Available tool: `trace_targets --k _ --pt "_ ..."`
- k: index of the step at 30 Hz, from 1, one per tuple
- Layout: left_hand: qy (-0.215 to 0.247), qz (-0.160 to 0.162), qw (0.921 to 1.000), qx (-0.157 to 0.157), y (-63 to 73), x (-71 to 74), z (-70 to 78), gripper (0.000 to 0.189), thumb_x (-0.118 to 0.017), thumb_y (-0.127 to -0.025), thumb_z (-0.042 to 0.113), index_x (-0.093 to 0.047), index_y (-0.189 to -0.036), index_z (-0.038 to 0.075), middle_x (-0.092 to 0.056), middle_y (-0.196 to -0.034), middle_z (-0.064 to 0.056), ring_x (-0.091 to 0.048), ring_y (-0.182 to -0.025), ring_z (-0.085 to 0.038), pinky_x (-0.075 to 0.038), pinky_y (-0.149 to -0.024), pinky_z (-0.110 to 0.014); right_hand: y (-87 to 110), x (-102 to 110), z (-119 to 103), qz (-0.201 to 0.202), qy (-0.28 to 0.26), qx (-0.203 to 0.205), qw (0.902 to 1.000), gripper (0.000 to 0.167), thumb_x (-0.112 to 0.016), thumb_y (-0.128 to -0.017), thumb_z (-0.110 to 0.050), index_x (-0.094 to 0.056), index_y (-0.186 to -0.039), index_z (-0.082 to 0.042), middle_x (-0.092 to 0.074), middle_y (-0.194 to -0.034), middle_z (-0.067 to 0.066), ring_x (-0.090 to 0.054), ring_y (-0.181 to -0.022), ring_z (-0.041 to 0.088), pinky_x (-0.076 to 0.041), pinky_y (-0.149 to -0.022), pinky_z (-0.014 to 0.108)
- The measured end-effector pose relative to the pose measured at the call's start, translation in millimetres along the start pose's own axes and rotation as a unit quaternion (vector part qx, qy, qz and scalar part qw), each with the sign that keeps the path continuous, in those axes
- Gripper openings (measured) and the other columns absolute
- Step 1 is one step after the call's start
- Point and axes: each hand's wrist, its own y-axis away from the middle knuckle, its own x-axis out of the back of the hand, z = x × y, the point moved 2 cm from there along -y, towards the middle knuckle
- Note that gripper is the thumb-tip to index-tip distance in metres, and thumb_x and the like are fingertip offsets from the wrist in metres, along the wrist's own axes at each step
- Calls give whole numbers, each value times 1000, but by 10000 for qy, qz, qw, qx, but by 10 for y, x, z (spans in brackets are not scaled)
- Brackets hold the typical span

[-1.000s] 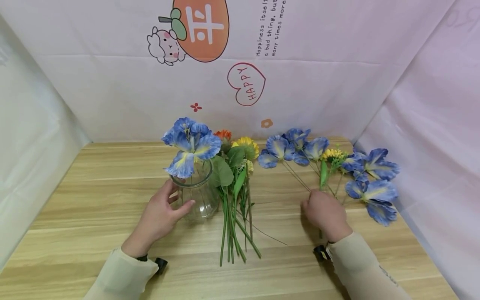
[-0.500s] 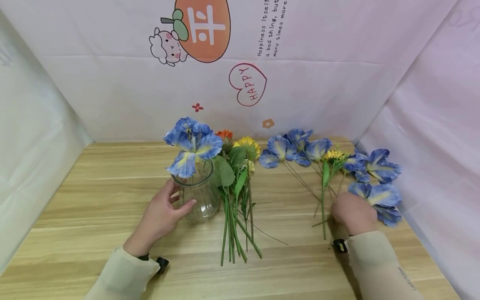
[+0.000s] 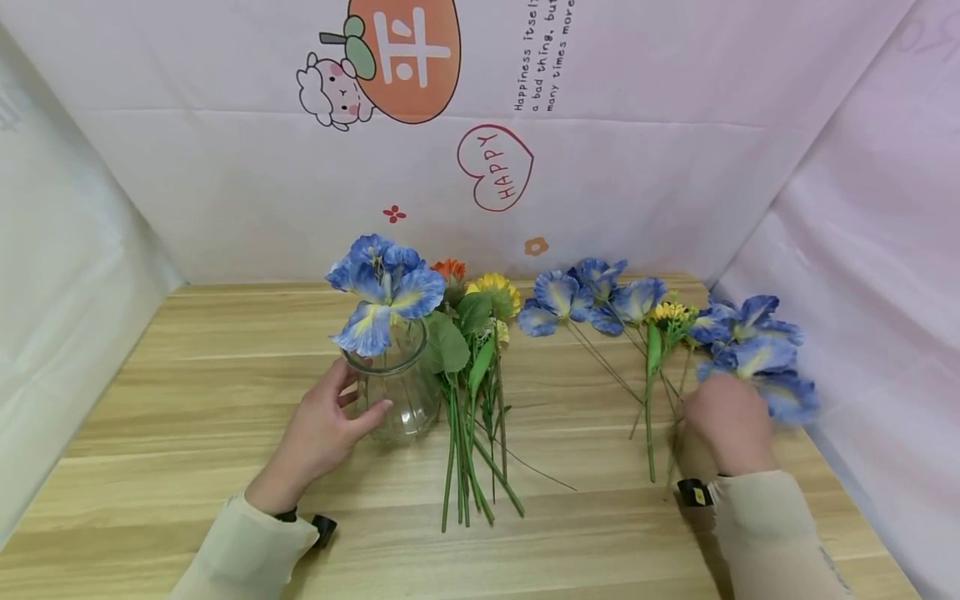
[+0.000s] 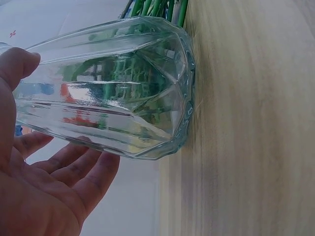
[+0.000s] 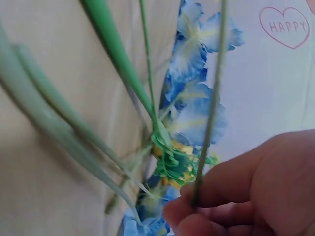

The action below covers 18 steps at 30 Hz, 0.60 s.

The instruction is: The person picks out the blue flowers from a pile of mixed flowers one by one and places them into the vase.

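On the table stands a clear glass vase [image 3: 401, 404] with a blue iris [image 3: 369, 327] in its mouth. My left hand [image 3: 324, 437] holds the vase from the left side, thumb in front and fingers behind; in the left wrist view the ribbed vase [image 4: 113, 93] lies between thumb and fingers. My right hand [image 3: 729, 419] pinches the stem of another blue iris [image 3: 787, 395], whose bloom spreads beyond the knuckles at the table's right side. The right wrist view shows that thin stem [image 5: 212, 108] between thumb and fingertips. The bloom is blurred.
Right of the vase lies a bunch of green stems [image 3: 461, 454] with leaves, an orange flower [image 3: 450, 270] and a yellow flower [image 3: 495, 292]. More blue irises [image 3: 557, 296] and a small yellow flower [image 3: 670, 311] lie farther right. A printed cloth [image 3: 637, 183] hangs behind.
My right hand has moved right across the loose stems and now has an iris by the stem; its bloom has shifted and lifted slightly. The left hand and vase stay in place.
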Motion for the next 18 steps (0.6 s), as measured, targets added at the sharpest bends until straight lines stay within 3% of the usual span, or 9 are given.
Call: trace_targets --k 1,5,7,8,11,13,14,18 --pt "2 6 10000 -7 -4 -4 -3 64 -73 -93 32 -42 -146 12 -45 -147 -18 -47 -130 -41 -46 -98 -53 3 14 16 269 -243 -146 9992 31 -47 -89 -5 -51 -58 -8 -53 -62 11 -50 -54 28 -45 -45 44" --pt "-2 17 10000 -17 -7 -10 -10 65 -73 -93 33 -41 -147 14 -45 -148 -16 -47 -130 -40 -46 -98 -53 35 53 7 1020 -271 -150 9943 40 -33 -91 -3 -41 -54 -14 -41 -51 5 -35 -46 21 -32 -38 34" --pt "-6 13 10000 2 -4 -9 -11 65 -73 -93 34 -42 -146 14 -45 -148 -16 -48 -129 -41 -46 -98 -53 45 82 -14 1371 -310 -63 9901 42 -31 -94 -3 -43 -55 -12 -40 -51 6 -34 -45 21 -33 -41 37" --pt "-6 6 10000 14 0 -7 -11 65 -73 -93 35 -42 -146 14 -45 -148 -17 -48 -129 -41 -46 -98 -54 48 98 -31 1519 -328 -33 9878 42 -32 -97 -3 -49 -58 -6 -46 -54 12 -39 -46 26 -37 -43 41" --pt "-3 1 10000 47 9 -4 -10 65 -73 -93 35 -42 -146 15 -45 -148 -18 -48 -129 -42 -46 -98 -54 31 137 -77 1803 -461 -30 9825 33 -38 -101 -6 -63 -87 11 -61 -80 28 -55 -63 42 -46 -62 58" --pt "3 8 10000 33 12 -2 -9 65 -73 -93 35 -42 -146 14 -45 -148 -18 -48 -129 -42 -46 -98 -54 27 159 -127 1910 -608 -99 9797 32 -42 -103 -9 -60 -115 14 -62 -105 33 -59 -80 48 -44 -77 64" --pt "-5 7 10000 27 14 -1 -7 65 -72 -93 35 -42 -146 14 -44 -148 -18 -48 -129 -42 -46 -97 -54 32 168 -155 1985 -715 -143 9774 34 -43 -103 -10 -57 -124 14 -61 -113 33 -59 -86 49 -44 -79 63" --pt "22 -29 10000 41 9 -1 -4 65 -73 -93 34 -41 -146 12 -44 -148 -19 -47 -130 -42 -46 -98 -53 77 199 -312 2332 -1417 -132 9620 37 -47 -106 -21 -55 -130 5 -66 -115 23 -64 -87 38 -48 -73 49"
